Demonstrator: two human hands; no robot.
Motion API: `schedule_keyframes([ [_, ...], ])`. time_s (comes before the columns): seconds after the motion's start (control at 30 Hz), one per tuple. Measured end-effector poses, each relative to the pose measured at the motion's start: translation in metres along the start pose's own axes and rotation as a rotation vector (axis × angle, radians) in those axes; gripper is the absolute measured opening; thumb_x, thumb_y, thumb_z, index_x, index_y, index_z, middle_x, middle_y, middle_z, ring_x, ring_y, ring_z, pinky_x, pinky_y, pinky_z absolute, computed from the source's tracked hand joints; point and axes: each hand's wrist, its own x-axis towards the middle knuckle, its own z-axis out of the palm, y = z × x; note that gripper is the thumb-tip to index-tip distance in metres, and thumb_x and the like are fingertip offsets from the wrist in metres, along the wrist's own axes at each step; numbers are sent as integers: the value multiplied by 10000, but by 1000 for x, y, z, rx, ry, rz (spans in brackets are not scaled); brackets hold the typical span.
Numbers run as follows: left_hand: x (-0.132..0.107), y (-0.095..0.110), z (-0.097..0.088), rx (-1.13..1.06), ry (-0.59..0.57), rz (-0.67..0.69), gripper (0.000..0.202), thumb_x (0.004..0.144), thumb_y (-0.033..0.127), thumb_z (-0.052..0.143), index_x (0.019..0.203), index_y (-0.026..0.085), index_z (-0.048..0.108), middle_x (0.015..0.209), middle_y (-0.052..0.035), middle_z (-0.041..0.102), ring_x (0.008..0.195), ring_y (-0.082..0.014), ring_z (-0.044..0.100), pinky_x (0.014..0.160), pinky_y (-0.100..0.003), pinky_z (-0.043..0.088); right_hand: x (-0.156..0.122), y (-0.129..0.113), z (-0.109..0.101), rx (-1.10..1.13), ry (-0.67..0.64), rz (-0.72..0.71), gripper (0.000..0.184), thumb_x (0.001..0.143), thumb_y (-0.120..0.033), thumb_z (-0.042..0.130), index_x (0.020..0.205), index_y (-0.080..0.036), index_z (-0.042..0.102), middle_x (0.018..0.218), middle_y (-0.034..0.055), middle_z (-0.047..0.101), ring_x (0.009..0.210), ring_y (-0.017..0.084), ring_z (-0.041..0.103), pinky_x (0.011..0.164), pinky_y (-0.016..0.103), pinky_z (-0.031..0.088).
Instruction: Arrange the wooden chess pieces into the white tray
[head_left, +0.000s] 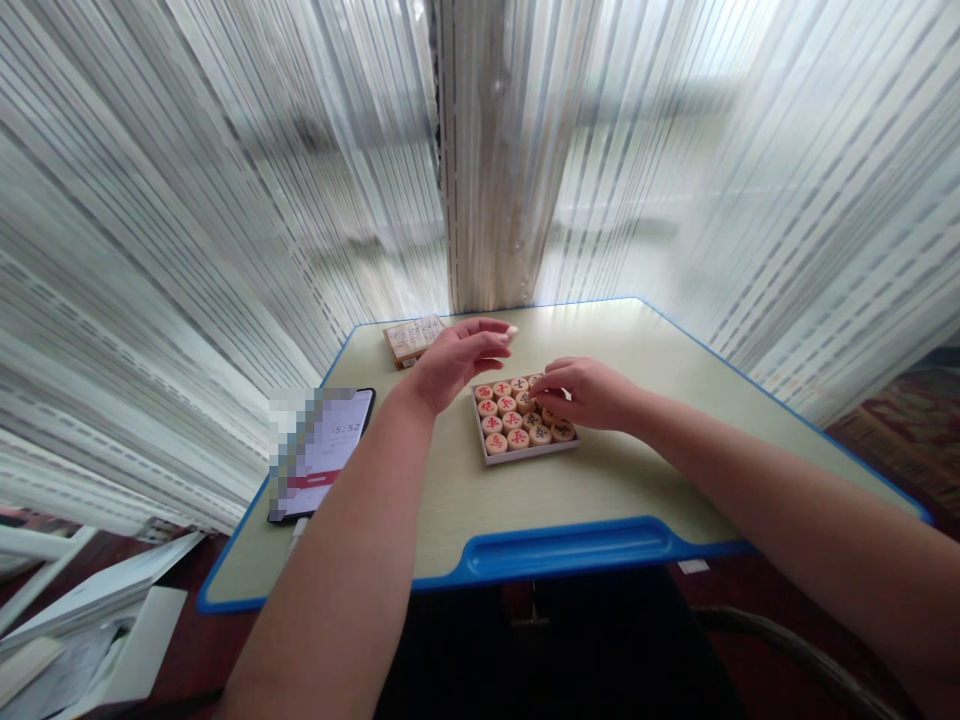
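Observation:
An open shallow box (pixel 526 457) on the table holds rows of round wooden Chinese chess pieces (pixel 513 421), with red characters on the left and dark ones on the right. Over the box's right side, my right hand (pixel 589 392) has its fingers closed at a piece among the upper rows, and it hides several pieces there. My left hand (pixel 469 355) hovers above the far left corner of the box. Between its fingertips is a small pale Chinese chess piece (pixel 512 332), mostly covered by the fingers.
Behind my left hand lies a box lid (pixel 412 338) with printed writing. A phone (pixel 330 450) showing a timer rests at the table's left. The table (pixel 442 520) has a blue rim and a blue front tray (pixel 566 550). Striped curtains (pixel 495 150) hang close behind it.

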Motion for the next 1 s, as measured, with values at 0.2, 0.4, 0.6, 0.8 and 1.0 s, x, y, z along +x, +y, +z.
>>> schedule_keyframes([
  [0.2, -8, 4, 1, -6, -255, -113, 194, 642, 178, 676, 822, 124, 630, 735, -10, 625, 695, -112, 614, 749, -290, 480, -1, -1, -2, -12, 153, -57, 208, 822, -204, 511, 835, -160, 713, 654, 38, 618, 596, 119, 530, 576, 234, 401],
  [0.4, -9, 2, 8, 489, -199, -135, 266, 604, 247, 741, 827, 131, 655, 733, -22, 631, 631, -96, 559, 573, -226, 423, -2, -6, -12, -49, 372, -28, 212, 826, -217, 489, 793, -172, 693, 598, 17, 559, 573, 120, 475, 579, 252, 397],
  [0.6, -13, 3, 22, 579, -243, -55, 287, 642, 342, 723, 812, 121, 656, 737, -51, 643, 627, -111, 562, 542, -224, 411, -3, -7, -14, -50, 349, -31, 219, 829, -234, 484, 781, -187, 693, 581, 20, 547, 577, 132, 477, 581, 266, 402],
  [0.8, -21, 11, 26, 732, -340, -44, 252, 665, 350, 695, 787, 130, 681, 718, -47, 662, 622, -118, 567, 551, -228, 417, -3, -8, -11, -60, 363, -22, 220, 819, -214, 487, 762, -177, 696, 578, 20, 546, 562, 125, 474, 574, 257, 394],
  [1.0, -17, 6, 25, 752, -254, -114, 314, 686, 426, 656, 785, 129, 666, 654, -15, 601, 561, -96, 499, 490, -212, 349, -3, -6, -11, -45, 343, 12, 210, 810, -217, 500, 786, -160, 700, 596, 21, 559, 575, 121, 482, 584, 252, 388],
])
